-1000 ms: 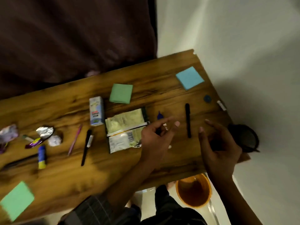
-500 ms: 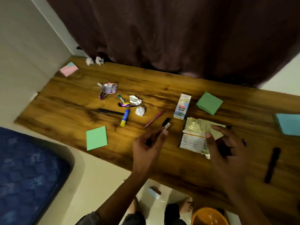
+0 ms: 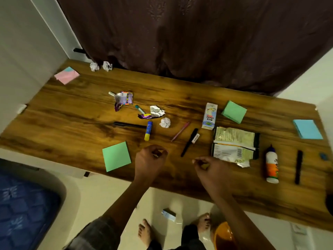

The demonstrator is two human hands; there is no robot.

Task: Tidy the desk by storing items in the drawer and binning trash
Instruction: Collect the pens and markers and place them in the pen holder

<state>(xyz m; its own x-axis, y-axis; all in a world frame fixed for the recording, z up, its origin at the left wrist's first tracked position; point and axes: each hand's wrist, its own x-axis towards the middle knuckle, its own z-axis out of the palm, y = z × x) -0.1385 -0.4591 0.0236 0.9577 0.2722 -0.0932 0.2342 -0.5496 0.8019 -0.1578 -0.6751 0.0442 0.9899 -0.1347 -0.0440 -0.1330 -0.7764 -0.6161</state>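
A: Where are the hands?

B: Both hover over the near edge of the wooden table (image 3: 75, 123). The left hand (image 3: 150, 160) has its fingers curled in, and so does the right hand (image 3: 210, 168); neither has anything in it that I can make out.

A: What lies closest to them?

B: A green sticky-note pad (image 3: 116, 156) just left of the left hand, a black pen (image 3: 189, 142) between and beyond the two hands, and a flattened foil packet (image 3: 234, 147) just beyond the right hand.

A: And further right?

B: A white glue bottle (image 3: 271, 164) lying on its side, a black marker (image 3: 298, 166) beside it, then a blue sticky-note pad (image 3: 307, 129) near the far right edge.

A: The middle of the table?

B: A milkshake carton (image 3: 209, 116) lying flat, a second green pad (image 3: 234, 111) beside it, a pink pen (image 3: 180, 131), a crumpled paper ball (image 3: 165, 122), a glue stick (image 3: 148, 130) with a yellow end, a long black pen (image 3: 129, 125) touching it, and two crumpled wrappers (image 3: 124, 99) further back.

A: Anything at the far edge?

B: Two more paper balls (image 3: 100, 66) against the dark curtain (image 3: 198, 37), and a pink pad (image 3: 66, 75) at the left corner.

A: Under the table?

B: An orange bin (image 3: 222, 237) on the floor by the person's bare feet, and a small box (image 3: 168, 214) lying on the floor.
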